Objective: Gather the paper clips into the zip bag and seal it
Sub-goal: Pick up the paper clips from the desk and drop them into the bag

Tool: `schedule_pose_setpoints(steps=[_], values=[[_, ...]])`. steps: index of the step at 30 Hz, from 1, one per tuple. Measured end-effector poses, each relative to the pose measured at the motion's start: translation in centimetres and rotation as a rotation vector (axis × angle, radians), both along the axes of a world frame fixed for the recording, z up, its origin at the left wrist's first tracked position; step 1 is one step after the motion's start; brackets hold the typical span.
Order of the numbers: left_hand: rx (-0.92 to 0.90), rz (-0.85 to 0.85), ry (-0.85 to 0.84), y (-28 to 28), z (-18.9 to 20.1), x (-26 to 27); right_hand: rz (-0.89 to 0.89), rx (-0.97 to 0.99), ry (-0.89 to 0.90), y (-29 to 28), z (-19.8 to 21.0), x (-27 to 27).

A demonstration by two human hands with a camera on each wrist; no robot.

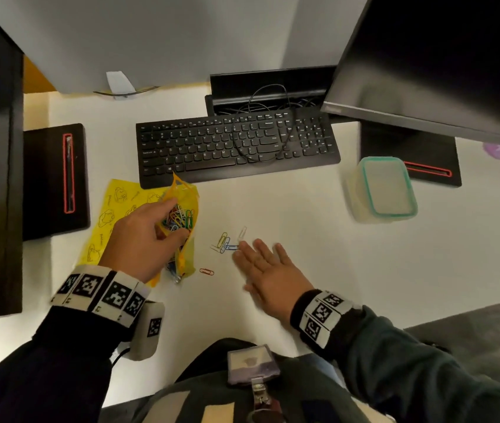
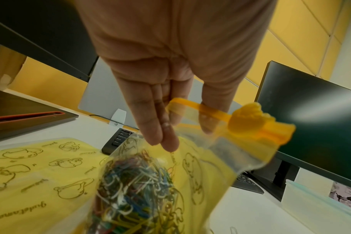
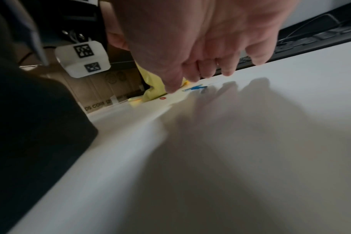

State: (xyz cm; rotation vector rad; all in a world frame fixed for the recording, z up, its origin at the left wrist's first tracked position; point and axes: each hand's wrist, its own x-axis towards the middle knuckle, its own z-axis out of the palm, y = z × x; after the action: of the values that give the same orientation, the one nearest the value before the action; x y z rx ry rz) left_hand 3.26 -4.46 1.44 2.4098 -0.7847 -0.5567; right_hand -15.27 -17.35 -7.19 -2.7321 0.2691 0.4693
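On the white desk (image 1: 303,215) we see a black keyboard (image 1: 236,145) with a thin black cable (image 1: 268,99) looping over its keys. At the right stands a dark monitor (image 1: 444,62) on a black base with a red-edged slot (image 1: 425,161). A clear container with a teal-rimmed lid (image 1: 387,187) sits just in front of this base. At the left lies another black base (image 1: 55,178). A yellow printed sheet (image 1: 111,215) lies near the keyboard's left corner. A badge (image 1: 253,364) hangs at the bottom.

The right hand (image 3: 200,39) is hovering low over the white desk (image 3: 250,142), fingers (image 3: 171,85) extended, casting shadow. Blue paper clips (image 3: 195,88) are lying just beyond, the yellow bag (image 3: 150,88) at ten o'clock.
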Motion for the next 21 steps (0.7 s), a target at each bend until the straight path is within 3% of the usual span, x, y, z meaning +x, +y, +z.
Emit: schedule_pose_setpoints(steps=[3, 6, 9, 14, 21], values=[[0.003, 0.003, 0.005, -0.2, -0.1, 0.1, -0.082, -0.003, -0.162, -1.2, -0.6, 1.5], [0.006, 0.01, 0.011, -0.2, -0.3, 0.3, -0.158, -0.006, -0.077, -3.7, 0.9, 4.3], [-0.005, 0.015, 0.022, -0.3, -0.4, 0.2, -0.045, -0.022, 0.027, -5.3, 1.5, 6.2], [0.005, 0.016, 0.041, -0.6, -0.6, 0.3, 0.071, -0.083, 0.097, -5.0, 1.9, 8.4], [0.029, 0.012, 0.054, -0.8, -0.4, 0.4, 0.064, -0.146, 0.219, -4.0, 2.3, 9.2]])
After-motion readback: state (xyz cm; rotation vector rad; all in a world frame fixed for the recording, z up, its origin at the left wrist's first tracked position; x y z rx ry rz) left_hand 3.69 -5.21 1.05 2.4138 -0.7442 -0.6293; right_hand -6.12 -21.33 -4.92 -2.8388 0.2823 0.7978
